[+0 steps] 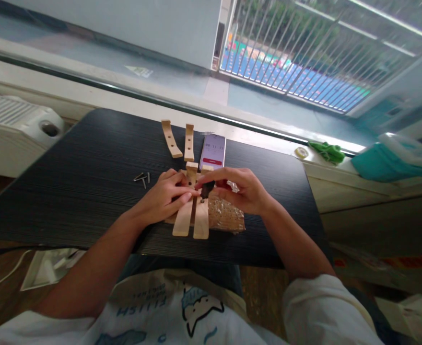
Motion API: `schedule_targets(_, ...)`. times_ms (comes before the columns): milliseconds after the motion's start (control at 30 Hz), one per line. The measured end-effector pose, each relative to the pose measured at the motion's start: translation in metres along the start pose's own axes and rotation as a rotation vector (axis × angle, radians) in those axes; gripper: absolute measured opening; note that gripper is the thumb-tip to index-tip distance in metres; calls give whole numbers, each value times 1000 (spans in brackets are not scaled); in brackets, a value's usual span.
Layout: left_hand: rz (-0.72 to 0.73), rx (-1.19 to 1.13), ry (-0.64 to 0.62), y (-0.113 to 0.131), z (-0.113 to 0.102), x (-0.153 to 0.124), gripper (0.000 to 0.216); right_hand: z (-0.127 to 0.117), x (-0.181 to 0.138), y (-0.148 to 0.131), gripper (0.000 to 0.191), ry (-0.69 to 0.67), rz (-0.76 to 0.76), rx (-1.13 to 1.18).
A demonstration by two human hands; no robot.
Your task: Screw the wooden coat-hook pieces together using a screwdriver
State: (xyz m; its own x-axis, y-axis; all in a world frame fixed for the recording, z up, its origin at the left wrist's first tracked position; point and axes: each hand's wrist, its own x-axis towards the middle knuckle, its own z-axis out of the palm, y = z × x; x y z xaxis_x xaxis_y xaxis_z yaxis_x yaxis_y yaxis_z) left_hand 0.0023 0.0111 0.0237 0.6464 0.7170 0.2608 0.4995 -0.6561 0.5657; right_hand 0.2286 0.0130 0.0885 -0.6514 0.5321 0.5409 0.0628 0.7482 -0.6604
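Two light wooden slats (193, 220) lie side by side on the black table (88, 182), resting partly on a sheet of bubble wrap (227, 215). My left hand (162, 196) presses down on the left slat, fingers closed over it. My right hand (238, 189) pinches a small dark tool (205, 190) upright over the right slat. Two more slats (178, 140) lie farther back. Several loose screws (142, 178) sit left of my hands.
A phone (213, 152) with a lit screen lies behind the slats. A white radiator (13, 124) stands at the left. On the window sill are a green cloth (328, 152), a tape roll (300, 152) and a teal bag (391, 160).
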Motion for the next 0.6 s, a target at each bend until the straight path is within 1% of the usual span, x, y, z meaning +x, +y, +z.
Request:
schedule_targets(100, 0, 3, 5, 0, 0, 0, 38, 0, 0, -1, 19, 12, 37, -46)
schedule_targets(333, 6, 2, 17, -2, 1, 0, 37, 1, -2, 2, 20, 122, 128, -87)
schedule_targets(600, 20, -4, 16, -2, 1, 0, 37, 5, 0, 0, 19, 192, 105, -68)
